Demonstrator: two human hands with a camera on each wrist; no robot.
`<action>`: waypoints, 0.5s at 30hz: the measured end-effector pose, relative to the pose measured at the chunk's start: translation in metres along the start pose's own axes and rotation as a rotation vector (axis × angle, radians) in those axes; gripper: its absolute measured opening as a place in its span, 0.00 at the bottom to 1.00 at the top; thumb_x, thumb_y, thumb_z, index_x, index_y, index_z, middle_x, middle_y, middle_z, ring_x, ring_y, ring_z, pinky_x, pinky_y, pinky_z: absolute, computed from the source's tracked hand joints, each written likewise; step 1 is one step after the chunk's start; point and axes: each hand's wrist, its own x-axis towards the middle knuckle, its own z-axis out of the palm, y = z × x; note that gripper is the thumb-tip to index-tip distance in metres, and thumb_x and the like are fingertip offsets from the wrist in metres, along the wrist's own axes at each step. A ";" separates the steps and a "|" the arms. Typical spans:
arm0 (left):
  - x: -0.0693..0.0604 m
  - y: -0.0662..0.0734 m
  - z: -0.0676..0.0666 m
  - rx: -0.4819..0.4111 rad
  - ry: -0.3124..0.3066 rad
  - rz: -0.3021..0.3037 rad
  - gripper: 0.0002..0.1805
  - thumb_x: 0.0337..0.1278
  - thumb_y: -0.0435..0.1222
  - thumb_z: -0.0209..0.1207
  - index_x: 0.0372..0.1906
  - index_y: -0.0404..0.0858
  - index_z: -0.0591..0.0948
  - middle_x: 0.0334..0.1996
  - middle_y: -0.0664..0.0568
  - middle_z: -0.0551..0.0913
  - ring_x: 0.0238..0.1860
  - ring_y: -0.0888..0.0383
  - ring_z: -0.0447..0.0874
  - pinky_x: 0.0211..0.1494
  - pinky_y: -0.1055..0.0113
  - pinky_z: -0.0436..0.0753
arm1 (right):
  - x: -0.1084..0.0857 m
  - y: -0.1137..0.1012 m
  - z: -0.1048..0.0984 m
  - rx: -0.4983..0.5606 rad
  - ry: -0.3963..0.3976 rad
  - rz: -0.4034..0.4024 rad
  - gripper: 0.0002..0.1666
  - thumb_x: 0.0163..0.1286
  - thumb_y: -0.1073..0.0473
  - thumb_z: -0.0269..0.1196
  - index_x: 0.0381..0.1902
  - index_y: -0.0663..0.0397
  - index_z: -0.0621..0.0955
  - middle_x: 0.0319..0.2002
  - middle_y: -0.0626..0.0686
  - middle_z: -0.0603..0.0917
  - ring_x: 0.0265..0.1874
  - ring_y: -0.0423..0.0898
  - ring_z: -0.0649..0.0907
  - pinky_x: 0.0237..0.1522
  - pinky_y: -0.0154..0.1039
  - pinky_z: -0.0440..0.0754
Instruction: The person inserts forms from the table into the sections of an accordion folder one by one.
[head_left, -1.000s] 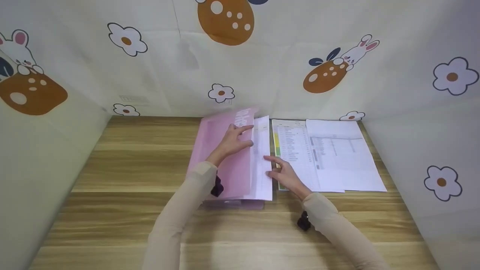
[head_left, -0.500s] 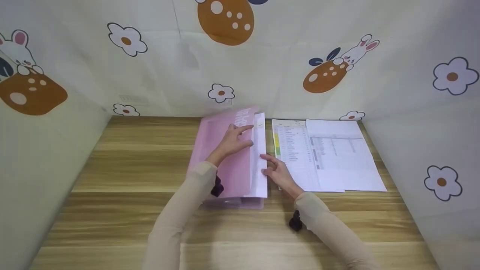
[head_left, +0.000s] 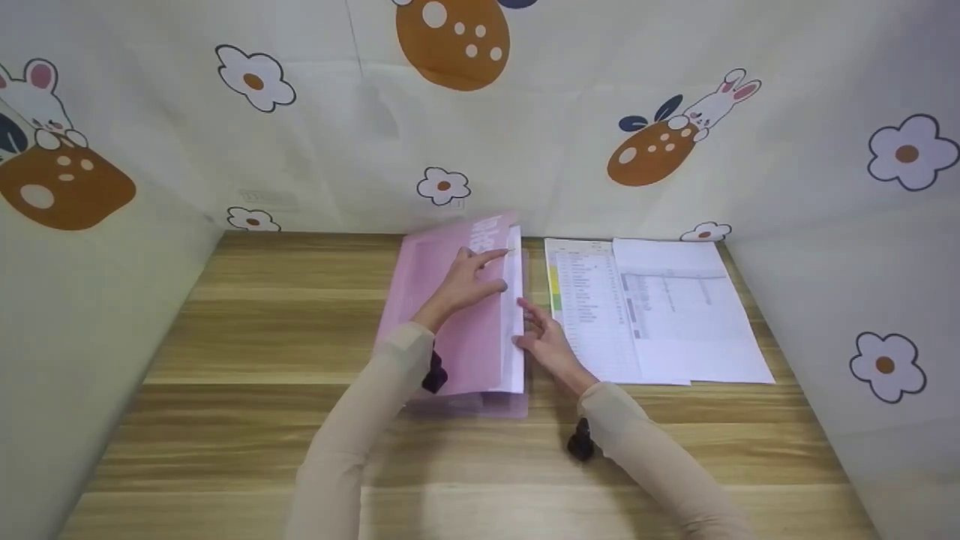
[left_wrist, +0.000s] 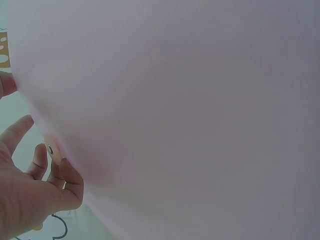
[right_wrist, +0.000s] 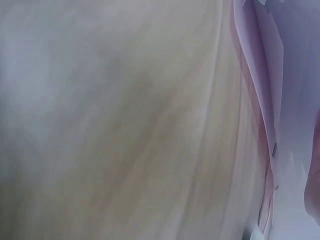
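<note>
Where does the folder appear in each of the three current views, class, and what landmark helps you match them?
Head: the folder is near the centre, with the left hand at its cover.
Left wrist: it fills most of the picture.
Right wrist: a narrow pink strip toward the right side.
Landmark: the curtain, clear in head and left wrist; not identifiable in right wrist.

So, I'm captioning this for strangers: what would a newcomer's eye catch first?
Probably the pink folder, central in the head view, with the left grip on it and the right grip at white paper poking out. Next, the bunny-patterned cloth behind, then printed sheets to the right.
</note>
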 end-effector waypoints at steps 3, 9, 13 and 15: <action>0.000 0.000 0.000 0.001 0.001 0.003 0.31 0.39 0.40 0.61 0.57 0.47 0.72 0.38 0.46 0.64 0.40 0.53 0.64 0.40 0.63 0.67 | 0.001 0.001 0.002 0.039 0.003 -0.002 0.43 0.49 0.77 0.54 0.64 0.64 0.55 0.49 0.65 0.72 0.50 0.57 0.71 0.46 0.43 0.71; 0.000 0.000 -0.001 0.016 -0.003 -0.004 0.31 0.39 0.41 0.60 0.58 0.47 0.72 0.39 0.46 0.64 0.40 0.54 0.64 0.40 0.64 0.66 | 0.001 0.003 0.003 0.105 -0.032 -0.016 0.41 0.50 0.78 0.53 0.64 0.65 0.55 0.53 0.66 0.70 0.52 0.57 0.70 0.49 0.43 0.69; 0.000 0.001 -0.001 0.009 0.000 0.000 0.31 0.39 0.40 0.60 0.58 0.47 0.72 0.39 0.46 0.64 0.40 0.54 0.64 0.39 0.64 0.66 | 0.001 0.004 0.003 0.116 -0.053 -0.024 0.41 0.50 0.78 0.52 0.64 0.66 0.55 0.53 0.67 0.69 0.52 0.57 0.70 0.48 0.42 0.70; 0.000 0.001 -0.001 0.002 0.003 0.003 0.31 0.39 0.40 0.60 0.57 0.47 0.72 0.39 0.46 0.64 0.40 0.53 0.64 0.39 0.63 0.66 | 0.001 0.003 0.002 0.129 -0.065 -0.016 0.40 0.50 0.79 0.51 0.64 0.66 0.55 0.52 0.68 0.70 0.52 0.57 0.70 0.46 0.41 0.70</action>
